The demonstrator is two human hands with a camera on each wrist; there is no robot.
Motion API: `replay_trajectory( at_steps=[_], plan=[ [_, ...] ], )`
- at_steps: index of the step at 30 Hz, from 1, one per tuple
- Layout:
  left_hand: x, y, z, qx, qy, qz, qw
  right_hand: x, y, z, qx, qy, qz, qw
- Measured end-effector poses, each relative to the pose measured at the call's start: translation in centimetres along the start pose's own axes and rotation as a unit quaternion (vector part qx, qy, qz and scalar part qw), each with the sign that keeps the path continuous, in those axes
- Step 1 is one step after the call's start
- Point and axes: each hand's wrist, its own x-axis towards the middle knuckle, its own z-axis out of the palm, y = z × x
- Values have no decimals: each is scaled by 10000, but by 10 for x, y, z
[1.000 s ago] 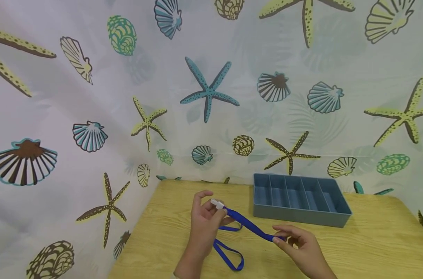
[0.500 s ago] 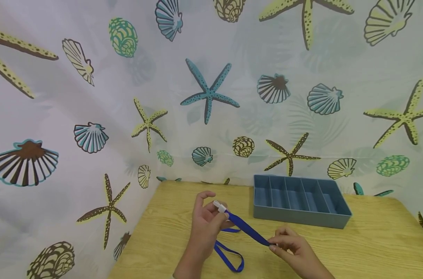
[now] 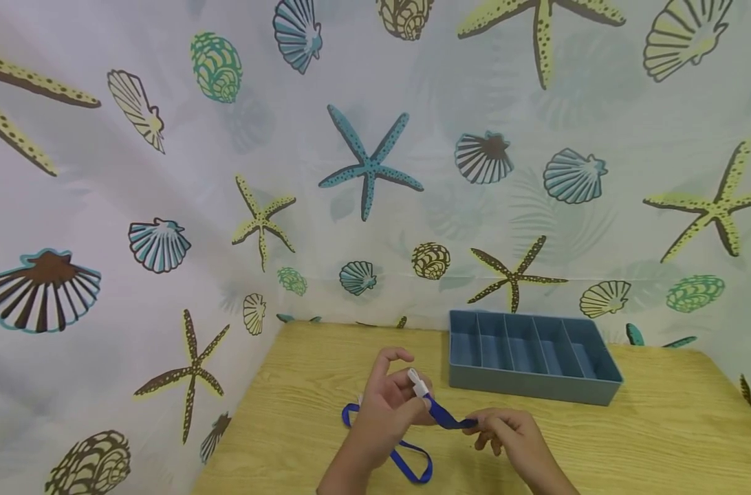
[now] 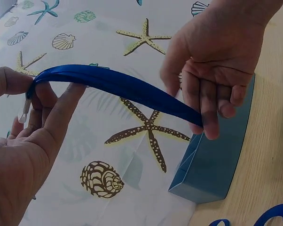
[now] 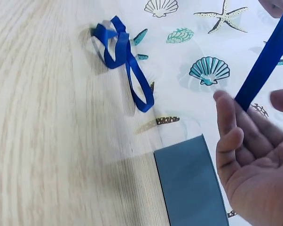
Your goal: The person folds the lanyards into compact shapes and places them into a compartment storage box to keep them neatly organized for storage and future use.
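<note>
A blue lanyard (image 3: 445,416) with a white plastic clip (image 3: 418,383) is held above the table between both hands. My left hand (image 3: 388,409) pinches it just below the clip, thumb against fingers. At the other end of the folded strap is my right hand (image 3: 510,432); in the right wrist view the strap end runs in among its fingers (image 5: 228,115), with the thumb standing apart. The left wrist view shows the doubled strap (image 4: 118,89) arching between the hands. Another blue strap (image 3: 412,469) lies looped on the table, partly hidden by my left forearm.
A blue-grey tray (image 3: 530,382) with several compartments stands at the back of the wooden table (image 3: 672,419), behind my right hand. Behind the table hangs a white cloth (image 3: 412,89) printed with shells and starfish.
My left hand has shifted right and slightly down with the clip, closer to my right hand. The strap between them has gone from stretched to sagging. My right hand has moved slightly left.
</note>
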Motion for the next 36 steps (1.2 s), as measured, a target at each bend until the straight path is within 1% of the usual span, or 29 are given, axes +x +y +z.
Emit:
replay_trajectory(
  at_steps=[3, 5, 8, 10, 13, 15, 18, 21, 23, 25, 27, 30, 33, 36],
  plan=[
    [0, -2, 2, 85, -242, 21, 9997, 2, -4, 6, 102, 513, 391, 9979],
    [-1, -4, 4, 231, -420, 106, 9988, 3, -7, 9, 108, 727, 596, 9955],
    [-1, -7, 5, 392, -613, 239, 9971, 2, -10, 11, 87, 761, 734, 9944],
    [-2, -8, 4, 464, -665, 292, 9963, 1, -11, 13, 139, 763, 812, 9937],
    [-2, -8, 4, 493, -707, 328, 9957, 2, -12, 15, 67, 861, 883, 9923],
    [-2, -8, 4, 520, -729, 336, 9954, 2, -12, 17, 23, 916, 870, 9920],
    [-1, -9, 4, 524, -746, 278, 9954, 2, -11, 19, -82, 906, 721, 9932],
    [1, -10, 3, 550, -654, 129, 9963, 2, -11, 20, -153, 696, 331, 9969],
    [2, -10, 1, 618, -491, 17, 9969, 0, -10, 22, -298, 434, -93, 9986],
    [3, -10, 0, 669, -297, -83, 9973, -4, -10, 24, -424, 36, -642, 9970],
    [4, -10, -3, 716, -166, -143, 9972, -8, -10, 26, -593, -319, -1282, 9895],
    [5, -9, -6, 774, -141, -175, 9967, -13, -12, 28, -771, -698, -2149, 9711],
    [5, -9, -8, 942, -195, -210, 9951, -17, -15, 27, -944, -740, -2650, 9567],
    [5, -10, -9, 1102, -198, -274, 9933, -19, -17, 25, -1141, -721, -2999, 9444]
  ],
)
